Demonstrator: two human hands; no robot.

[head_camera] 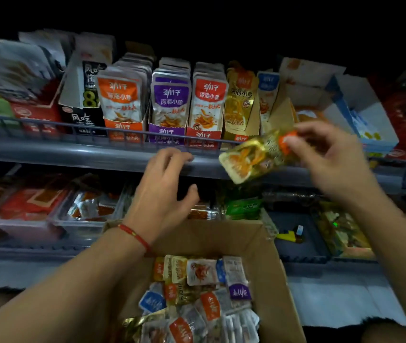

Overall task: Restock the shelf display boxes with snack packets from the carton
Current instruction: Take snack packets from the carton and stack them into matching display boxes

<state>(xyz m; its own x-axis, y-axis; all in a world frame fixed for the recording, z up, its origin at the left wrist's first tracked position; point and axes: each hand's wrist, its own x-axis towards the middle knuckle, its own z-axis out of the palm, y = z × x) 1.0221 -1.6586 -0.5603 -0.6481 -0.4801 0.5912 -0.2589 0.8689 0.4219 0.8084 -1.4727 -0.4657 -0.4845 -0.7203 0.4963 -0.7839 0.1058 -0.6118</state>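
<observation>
Gold packet (253, 157) with an orange end and orange strips printed on its clear face, tilted, lower corner pointing down-left. Pinched at the orange end by the right hand (330, 154), thumb and fingertips curled onto it, blurred. Held in the air just in front of the upper shelf rail (73, 131), below the gold display box (241, 107), which holds few packets. Left hand (162, 184) holding nothing, fingers loosely spread and slightly bent, raised near the shelf edge (98, 154); whether touching it, cannot tell. Red string bracelet (135, 236) on that wrist. On the upper shelf, left of the gold box: red box (205, 105), purple box (171, 105) and orange box (121, 102), all packed with upright packets. Below the arms, an open carton (266, 256) with mixed packets (204, 293) lying loose in gold, orange, blue and purple.
</observation>
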